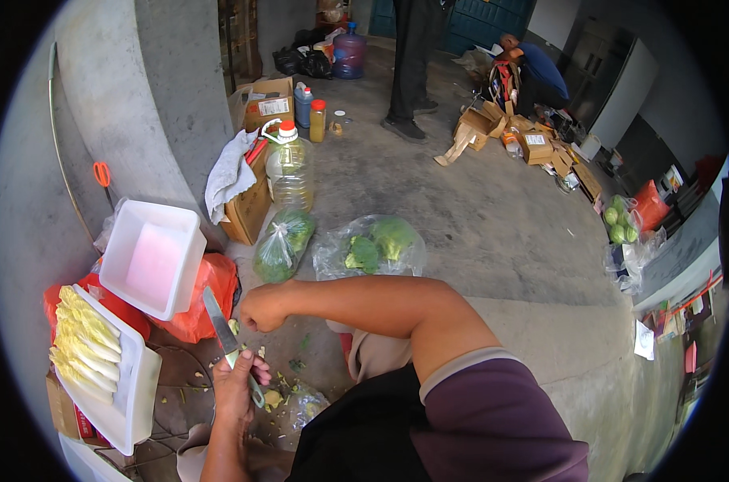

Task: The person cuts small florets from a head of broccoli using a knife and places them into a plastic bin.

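My left hand (237,381) grips the pale green handle of a kitchen knife (221,325), its blade pointing up and away from me. Just beyond it, my right hand (263,308) reaches across with the fingers curled down; whether they pinch anything is hidden. A small pale green vegetable scrap (234,326) shows beside those fingers. Past my right forearm lie broccoli heads (394,236) on a clear plastic bag (331,256). A tied bag of broccoli (284,244) stands to their left. Trimmings and a cut stem piece (273,397) litter the floor below the knife.
At left, a white tub (181,238) rests on red plastic bags (211,295), near a white tray (137,385) of yellow-white leaf vegetables (84,346). An oil jug (289,165) stands by a cardboard box (244,205). Farther off, one person stands and another crouches by cardboard (536,147).
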A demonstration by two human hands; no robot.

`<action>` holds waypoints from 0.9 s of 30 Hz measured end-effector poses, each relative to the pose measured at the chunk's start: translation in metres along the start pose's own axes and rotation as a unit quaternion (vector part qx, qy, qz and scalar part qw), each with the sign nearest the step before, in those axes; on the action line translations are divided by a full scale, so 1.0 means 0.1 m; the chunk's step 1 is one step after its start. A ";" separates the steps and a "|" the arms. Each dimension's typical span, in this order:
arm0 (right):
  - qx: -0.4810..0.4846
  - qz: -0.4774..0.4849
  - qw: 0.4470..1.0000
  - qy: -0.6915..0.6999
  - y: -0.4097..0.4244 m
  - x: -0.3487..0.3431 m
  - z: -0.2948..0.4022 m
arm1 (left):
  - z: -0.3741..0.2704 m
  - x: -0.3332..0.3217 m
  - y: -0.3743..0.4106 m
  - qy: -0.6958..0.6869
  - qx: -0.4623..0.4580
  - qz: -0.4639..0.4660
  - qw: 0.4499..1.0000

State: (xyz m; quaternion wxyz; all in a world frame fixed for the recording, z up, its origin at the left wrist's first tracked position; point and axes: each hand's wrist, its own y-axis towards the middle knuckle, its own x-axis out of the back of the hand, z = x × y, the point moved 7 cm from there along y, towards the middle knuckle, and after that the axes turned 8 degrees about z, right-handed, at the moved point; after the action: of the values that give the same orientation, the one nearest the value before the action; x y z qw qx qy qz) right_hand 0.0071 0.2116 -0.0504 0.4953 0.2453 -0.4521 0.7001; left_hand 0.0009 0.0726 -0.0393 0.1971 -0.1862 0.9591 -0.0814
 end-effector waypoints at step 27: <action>-0.025 0.063 0.998 -0.007 0.08 -0.08 -0.01 | -0.05 -0.03 -0.04 0.005 -0.001 0.006 1.000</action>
State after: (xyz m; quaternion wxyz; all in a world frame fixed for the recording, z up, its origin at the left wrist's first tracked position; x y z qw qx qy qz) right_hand 0.0032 0.2076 -0.0599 0.4533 0.2088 -0.4869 0.7168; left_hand 0.0030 0.0712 -0.0330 0.1925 -0.1798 0.9613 -0.0802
